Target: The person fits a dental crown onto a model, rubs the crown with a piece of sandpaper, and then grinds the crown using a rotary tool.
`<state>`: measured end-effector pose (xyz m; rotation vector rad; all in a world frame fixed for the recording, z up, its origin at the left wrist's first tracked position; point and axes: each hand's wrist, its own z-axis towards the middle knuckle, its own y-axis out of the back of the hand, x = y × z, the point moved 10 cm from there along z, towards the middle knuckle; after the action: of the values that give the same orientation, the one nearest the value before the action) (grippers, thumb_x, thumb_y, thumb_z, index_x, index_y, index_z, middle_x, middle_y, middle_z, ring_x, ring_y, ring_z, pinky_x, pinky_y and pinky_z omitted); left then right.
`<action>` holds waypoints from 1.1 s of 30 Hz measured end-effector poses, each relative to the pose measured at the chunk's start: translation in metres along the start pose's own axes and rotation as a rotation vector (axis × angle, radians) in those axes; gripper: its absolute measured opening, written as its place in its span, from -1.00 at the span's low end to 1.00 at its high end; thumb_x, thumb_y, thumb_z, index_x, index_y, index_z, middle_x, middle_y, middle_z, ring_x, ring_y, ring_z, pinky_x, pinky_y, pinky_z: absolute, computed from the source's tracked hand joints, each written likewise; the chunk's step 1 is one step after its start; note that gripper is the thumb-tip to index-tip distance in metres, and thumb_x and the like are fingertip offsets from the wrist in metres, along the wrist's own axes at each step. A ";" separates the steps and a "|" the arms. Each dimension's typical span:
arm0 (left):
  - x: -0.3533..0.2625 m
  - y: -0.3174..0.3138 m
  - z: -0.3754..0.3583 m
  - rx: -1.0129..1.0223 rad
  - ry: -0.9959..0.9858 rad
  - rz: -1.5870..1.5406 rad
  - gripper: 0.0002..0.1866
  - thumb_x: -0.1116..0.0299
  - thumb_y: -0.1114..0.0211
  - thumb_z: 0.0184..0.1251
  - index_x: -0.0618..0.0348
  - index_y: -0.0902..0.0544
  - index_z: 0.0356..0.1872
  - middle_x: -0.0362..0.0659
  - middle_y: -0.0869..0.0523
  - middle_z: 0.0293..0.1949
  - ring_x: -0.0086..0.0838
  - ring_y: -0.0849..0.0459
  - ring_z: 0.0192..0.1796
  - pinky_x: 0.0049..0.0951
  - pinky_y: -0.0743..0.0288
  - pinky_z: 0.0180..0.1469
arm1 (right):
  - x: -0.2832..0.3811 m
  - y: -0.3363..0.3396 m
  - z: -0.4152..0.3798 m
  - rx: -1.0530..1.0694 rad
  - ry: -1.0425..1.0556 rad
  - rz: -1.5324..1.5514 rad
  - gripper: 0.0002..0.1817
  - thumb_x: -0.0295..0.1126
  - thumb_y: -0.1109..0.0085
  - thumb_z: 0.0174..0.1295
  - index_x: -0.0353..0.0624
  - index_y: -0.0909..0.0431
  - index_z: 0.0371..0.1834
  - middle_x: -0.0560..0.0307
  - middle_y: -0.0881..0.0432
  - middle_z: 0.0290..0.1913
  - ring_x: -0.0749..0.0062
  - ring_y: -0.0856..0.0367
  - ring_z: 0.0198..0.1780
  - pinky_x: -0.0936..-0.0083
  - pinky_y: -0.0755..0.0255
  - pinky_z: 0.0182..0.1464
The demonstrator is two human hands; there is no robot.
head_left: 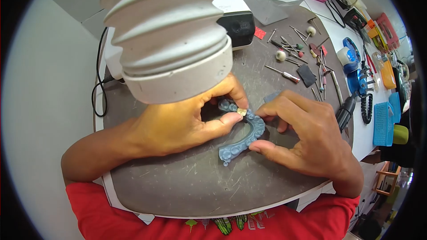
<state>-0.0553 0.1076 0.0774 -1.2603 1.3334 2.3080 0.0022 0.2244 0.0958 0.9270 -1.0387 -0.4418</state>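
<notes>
A blue-grey dental arch model (pixel 240 146) with moulded teeth lies between my hands, low over the grey work surface. Thumb and index finger of my left hand (pixel 175 124) pinch a small cream-coloured dental crown (pixel 241 112) at the inner side of the arch's upper part. Whether the crown is fully seated on the model cannot be made out. My right hand (pixel 309 133) grips the outer side of the arch, its thumb on the lower curve and its fingers higher up. Part of my left hand is covered by the hose above it.
A white corrugated hose (pixel 164 31) hangs over my left forearm. Scattered rotary burs (pixel 293 53) and a metal-tipped tool (pixel 284 74) lie at the upper right. A dark handpiece (pixel 346 113) rests beyond my right hand. Further off are a clear plastic tray (pixel 262 6) and a blue basket (pixel 383 124).
</notes>
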 end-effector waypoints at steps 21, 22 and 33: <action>-0.015 0.002 0.007 0.056 -0.120 0.119 -0.78 0.55 -0.52 0.11 0.31 -0.70 -0.22 -0.02 -0.77 -0.20 -0.26 -0.75 -0.16 -0.38 -0.64 -0.11 | -0.003 0.002 -0.001 -0.024 0.013 0.002 -0.48 -0.13 -0.67 0.02 -0.19 -0.71 -0.04 0.11 -0.70 -0.24 0.44 -0.62 -0.45 0.53 -0.48 -0.41; -0.015 0.002 0.007 0.050 -0.127 0.126 -0.75 0.52 -0.54 0.11 0.31 -0.70 -0.20 -0.02 -0.77 -0.19 -0.27 -0.76 -0.16 -0.38 -0.65 -0.10 | -0.003 0.006 -0.001 -0.022 0.015 -0.001 -0.48 -0.13 -0.67 0.02 -0.19 -0.71 -0.04 0.11 -0.70 -0.24 0.44 -0.62 -0.45 0.53 -0.48 -0.41; -0.018 0.001 0.008 0.050 -0.159 0.116 -0.78 0.46 -0.60 0.13 0.27 -0.77 -0.22 -0.04 -0.78 -0.19 -0.35 -0.79 -0.18 -0.43 -0.67 -0.13 | -0.032 0.041 0.005 -0.062 -0.073 -0.208 -0.73 -0.62 -0.36 0.17 -0.26 -0.71 -0.04 0.00 -0.71 -0.17 0.30 -0.69 -0.28 0.44 -0.54 -0.22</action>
<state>-0.0492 0.1171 0.0931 -0.9867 1.4339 2.3776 -0.0211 0.2676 0.1134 0.9736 -0.9927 -0.6812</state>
